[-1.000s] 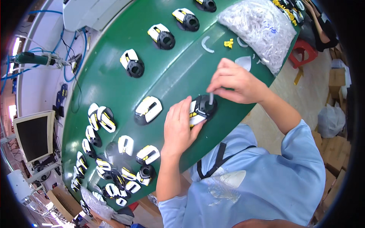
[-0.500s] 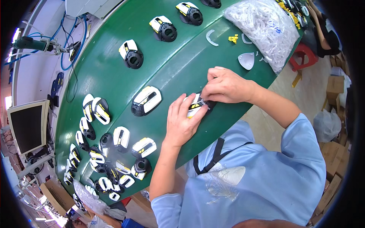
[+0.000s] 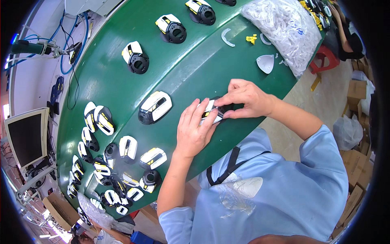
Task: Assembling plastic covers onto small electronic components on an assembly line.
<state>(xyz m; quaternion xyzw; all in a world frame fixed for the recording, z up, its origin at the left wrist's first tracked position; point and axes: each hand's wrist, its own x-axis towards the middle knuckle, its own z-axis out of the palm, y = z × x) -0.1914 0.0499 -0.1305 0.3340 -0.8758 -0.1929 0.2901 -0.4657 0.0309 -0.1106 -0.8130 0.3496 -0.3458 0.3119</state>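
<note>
So, far left there's a monitor (image 3: pixel 27 138) off past the edge of the green table (image 3: pixel 183 73), then a loose bunch of shells (image 3: pixel 128 148), black with white and yellow bits. Up past those, a spaced-out line of more shells (image 3: pixel 136 57) runs toward the top. One lone shell (image 3: pixel 156 106) sits a little left of the hands, not touching anything.

Next is the left hand (image 3: pixel 194 128), fingers draped over the white end of the worked shell (image 3: pixel 211 106), with the thumb on the near side, so it's basically gripping it. That shell is right between the two hands, lying on the tabletop near the wearer's edge. As far as I can tell, its long axis goes from the left palm over to the right and slightly away, dark end toward the right hand (image 3: pixel 248 99). So the right hand is the closer one to that dark end, thumb and index a bit apart on it. Can't tell if they're pinching something small; the fingers block the view.

Room-wise, the near edge cuts in close on the body side, while there's a good stretch of green on the far side. A curved strip (image 3: pixel 226 38) lies out there, then a yellow clip (image 3: pixel 251 39), a white cap (image 3: pixel 265 64) and the big clear bag (image 3: pixel 284 32) at the right edge.
</note>
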